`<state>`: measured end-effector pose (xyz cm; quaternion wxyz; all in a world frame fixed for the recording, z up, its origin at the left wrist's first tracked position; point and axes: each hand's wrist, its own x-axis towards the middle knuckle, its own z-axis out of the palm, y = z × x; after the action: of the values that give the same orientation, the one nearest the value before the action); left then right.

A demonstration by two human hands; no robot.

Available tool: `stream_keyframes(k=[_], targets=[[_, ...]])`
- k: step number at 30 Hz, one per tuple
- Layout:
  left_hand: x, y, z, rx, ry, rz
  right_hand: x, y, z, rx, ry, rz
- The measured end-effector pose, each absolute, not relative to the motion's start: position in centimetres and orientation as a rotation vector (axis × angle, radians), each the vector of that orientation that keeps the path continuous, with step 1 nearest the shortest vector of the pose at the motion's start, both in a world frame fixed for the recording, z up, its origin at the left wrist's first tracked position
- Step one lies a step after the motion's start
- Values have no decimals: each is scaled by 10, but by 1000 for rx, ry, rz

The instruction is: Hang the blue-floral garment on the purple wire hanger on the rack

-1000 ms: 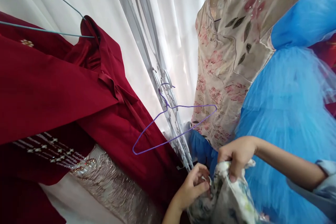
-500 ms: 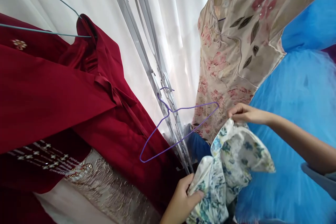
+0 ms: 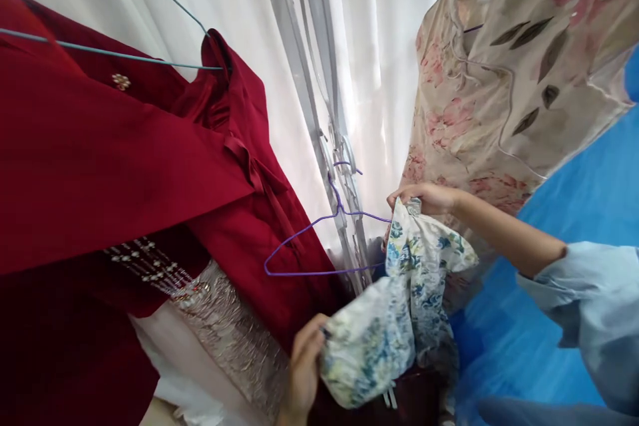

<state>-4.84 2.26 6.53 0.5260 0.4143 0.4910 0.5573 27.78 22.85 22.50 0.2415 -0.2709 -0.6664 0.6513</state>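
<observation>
A white top with a blue and green floral print (image 3: 369,339) is spread between my two hands. My right hand (image 3: 424,200) pinches its upper edge, right beside the right arm of a purple wire hanger (image 3: 299,273). The hanger hangs by its hook on a grey metal rack (image 3: 324,80), and its right end is hidden behind the cloth. Lower down, my left hand (image 3: 303,359) has its fingers closed at the left edge of the floral top, slightly blurred. White ties dangle from the cloth's underside.
Dark red garments (image 3: 150,160) hang at left on a teal wire hanger (image 3: 144,56). A beige floral dress (image 3: 459,113) and blue tulle (image 3: 559,293) hang at right. Behind the rack is a white curtain (image 3: 394,26).
My right hand has carried the floral top's edge left, up to the hanger. My left hand has shifted left, stretching the cloth sideways. The view has turned slightly, moving the surroundings right.
</observation>
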Motion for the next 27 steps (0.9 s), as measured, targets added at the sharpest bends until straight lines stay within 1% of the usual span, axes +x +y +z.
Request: stream_keyframes(k=[2, 4, 6, 8, 10, 12, 18, 23, 27], targets=[[-87, 32, 64, 876, 1247, 1472, 271, 217, 213, -676, -1680, 1904], [-118, 42, 66, 905, 1297, 1549, 268, 207, 204, -631, -1566, 1962], [-138, 54, 75, 1083, 1328, 1544, 269, 201, 199, -627, -1533, 1964], [-149, 69, 89, 1338, 1375, 1454, 272, 196, 198, -667, -1511, 1974], [-155, 87, 106, 1570, 1455, 1347, 274, 191, 200, -745, -1472, 1973], [-160, 106, 122, 1700, 1549, 1321, 274, 183, 204, -826, -1433, 1953], [-171, 149, 151, 1774, 1707, 1552, 259, 167, 208, -879, -1354, 1924], [-174, 149, 156, 1868, 1739, 1737, 259, 162, 205, -884, -1316, 1917], [-166, 156, 169, 1914, 1682, 1782, 263, 158, 207, -916, -1282, 1908]])
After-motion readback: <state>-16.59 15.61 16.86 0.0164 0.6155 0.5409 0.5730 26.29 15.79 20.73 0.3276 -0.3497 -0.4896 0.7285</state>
